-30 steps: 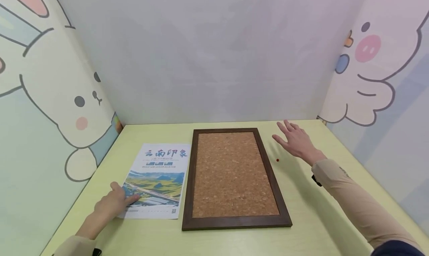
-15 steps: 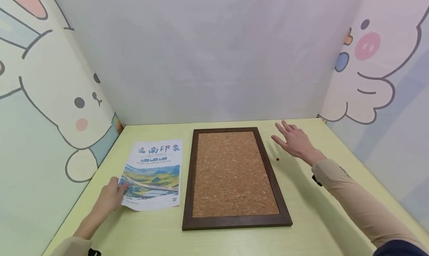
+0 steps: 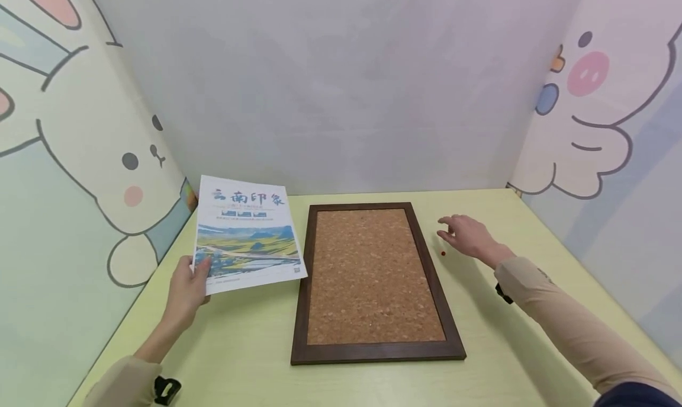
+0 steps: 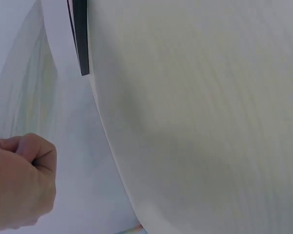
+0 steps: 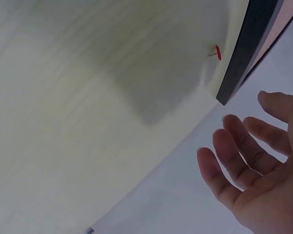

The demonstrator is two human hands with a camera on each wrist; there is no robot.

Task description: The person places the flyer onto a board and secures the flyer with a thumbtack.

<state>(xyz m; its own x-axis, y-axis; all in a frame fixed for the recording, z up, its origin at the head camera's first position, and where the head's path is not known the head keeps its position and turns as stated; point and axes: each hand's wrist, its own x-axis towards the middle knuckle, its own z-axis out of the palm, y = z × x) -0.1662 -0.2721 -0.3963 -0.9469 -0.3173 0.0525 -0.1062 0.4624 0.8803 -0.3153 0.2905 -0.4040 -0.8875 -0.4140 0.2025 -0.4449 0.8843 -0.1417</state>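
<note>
My left hand (image 3: 186,291) pinches a printed paper poster (image 3: 247,235) at its lower left edge, thumb on the front. Raised and tilted over the left part of the table, the poster shows Chinese lettering above a green and blue landscape; its lower right corner overlaps the board's frame in the head view. A framed cork board (image 3: 375,276) lies flat in the middle. To its right, a small red thumbtack (image 5: 218,52) rests on the tabletop. Just above the tack hovers my right hand (image 3: 469,236), fingers loosely bent and apart, holding nothing.
The pale yellow-green table (image 3: 245,359) ends at a plain light back wall (image 3: 341,99). Side panels with a cartoon rabbit (image 3: 122,176) and a pink-cheeked figure (image 3: 586,117) close in on the left and right.
My left hand has taken hold of the poster and lifted it off the table, its top edge tipping up. My right hand has lowered slightly toward the thumbtack, fingers bending more.
</note>
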